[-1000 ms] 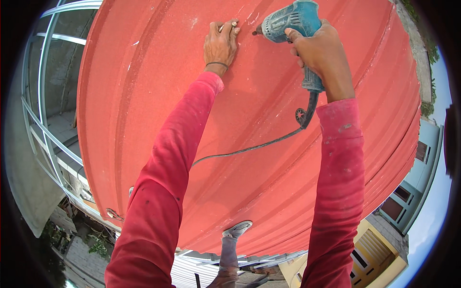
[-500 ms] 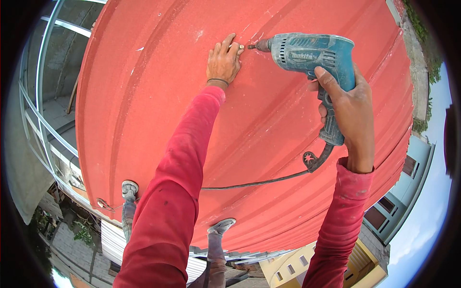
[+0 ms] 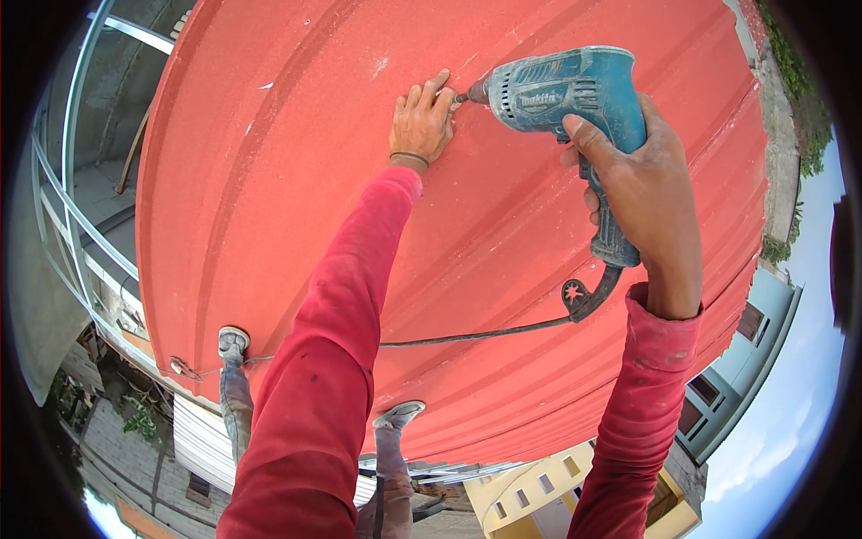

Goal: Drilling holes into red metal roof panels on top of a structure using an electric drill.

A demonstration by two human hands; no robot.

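Note:
My right hand [image 3: 642, 171] grips the handle of a teal electric drill [image 3: 557, 90], scuffed and dusty, its fingers wrapped round the handle. The drill's chuck and dark bit [image 3: 467, 95] point left, the tip reaching my left hand's fingertips. My left hand [image 3: 422, 121] rests on the red ribbed metal roof sheet [image 3: 485, 207], thumb and forefinger pinched together at the bit. Whatever they hold there is too small and covered to make out. From the drill's handle a black power cord [image 3: 467, 337] runs left across the sheet, passing behind my left forearm.
My shoes [image 3: 400, 415] stand on the lower part of the sheet. Along the left edge is an open metal frame [image 3: 76, 171] above a drop. Ground and a yellow building [image 3: 539, 490] lie below; a concrete wall top [image 3: 777, 153] borders the right.
The drill has moved left in my right hand, and its bit now meets my left fingertips, where a small gap was before. My left hand has stayed nearly in place.

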